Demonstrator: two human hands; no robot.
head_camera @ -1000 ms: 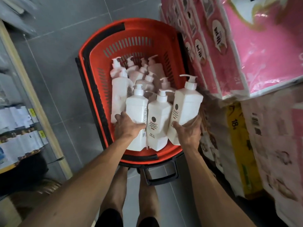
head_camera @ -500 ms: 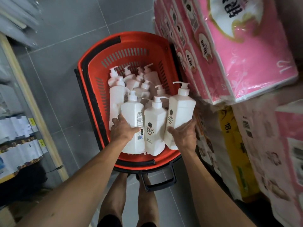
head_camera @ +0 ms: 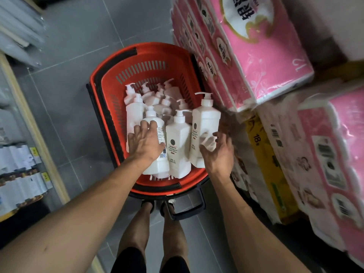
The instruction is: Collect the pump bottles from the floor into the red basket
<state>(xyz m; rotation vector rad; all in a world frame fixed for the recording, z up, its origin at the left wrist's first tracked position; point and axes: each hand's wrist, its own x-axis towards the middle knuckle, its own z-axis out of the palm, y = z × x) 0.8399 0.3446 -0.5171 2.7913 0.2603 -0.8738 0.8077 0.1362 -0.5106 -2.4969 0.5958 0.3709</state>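
Pump bottles (head_camera: pixel 178 146) are standing packed in the red basket (head_camera: pixel 157 48), which is sitting on the grey floor (head_camera: pixel 74 56) hard against a stack of pink tissue packs (head_camera: pixel 256 62). Three are standing in a row along the near wall, and more are crowding behind them. The left hand (head_camera: pixel 146 142) is lying palm-down on the leftmost front bottle (head_camera: pixel 157 164), fingers fairly straight, pressing rather than gripping. The right hand (head_camera: pixel 217 154) is hanging open, fingers spread and blurred, just beside the rightmost bottle (head_camera: pixel 204 123); I cannot tell whether it is touching. The step looks like settling this batch. Doing it well means steadying the row with the flat left hand and drawing the right hand away sideways, clear of the tall pump head (head_camera: pixel 204 97), so nothing is tipping over the rim toward the packs. No bottle is showing on the visible floor.
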